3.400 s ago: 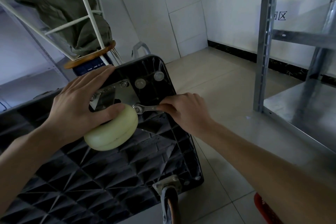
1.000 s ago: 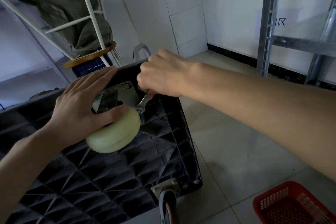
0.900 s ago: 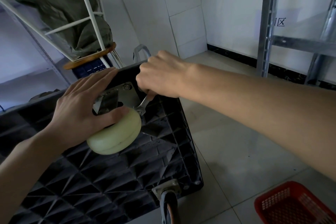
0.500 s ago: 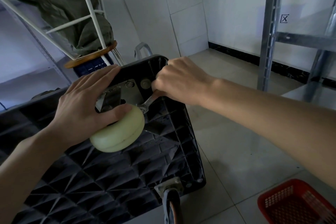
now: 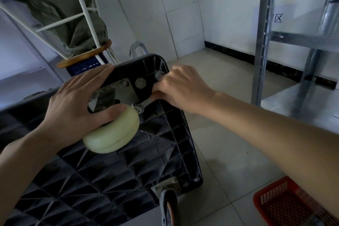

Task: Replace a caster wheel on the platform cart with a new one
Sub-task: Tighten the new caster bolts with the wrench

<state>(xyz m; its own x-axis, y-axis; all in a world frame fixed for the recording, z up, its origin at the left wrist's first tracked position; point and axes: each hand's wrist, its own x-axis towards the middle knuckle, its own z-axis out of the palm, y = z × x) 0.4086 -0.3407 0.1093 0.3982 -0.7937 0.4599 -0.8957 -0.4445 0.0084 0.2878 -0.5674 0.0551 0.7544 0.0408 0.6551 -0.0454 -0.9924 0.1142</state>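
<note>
The black platform cart [image 5: 113, 167] stands on its side, ribbed underside facing me. A pale cream caster wheel [image 5: 113, 134] with a metal mounting plate [image 5: 126, 91] sits near the cart's top corner. My left hand [image 5: 77, 108] lies over the caster, thumb pressed on the wheel. My right hand [image 5: 181, 88] grips a small metal wrench [image 5: 143, 105], whose head sits on a bolt at the plate's lower right corner, just above the wheel. Another caster with a brown wheel [image 5: 169, 205] is fixed at the cart's lower corner.
A red plastic basket [image 5: 293, 202] sits on the tiled floor at the lower right. A metal shelving rack [image 5: 262, 38] stands on the right. Behind the cart is a white wire stand [image 5: 82, 11] draped with green cloth, plus a blue crate [image 5: 86, 64].
My right hand has swung the wrench handle to the right and downward around the bolt, from over the plate toward the cart's right edge. My left hand stays on the caster.
</note>
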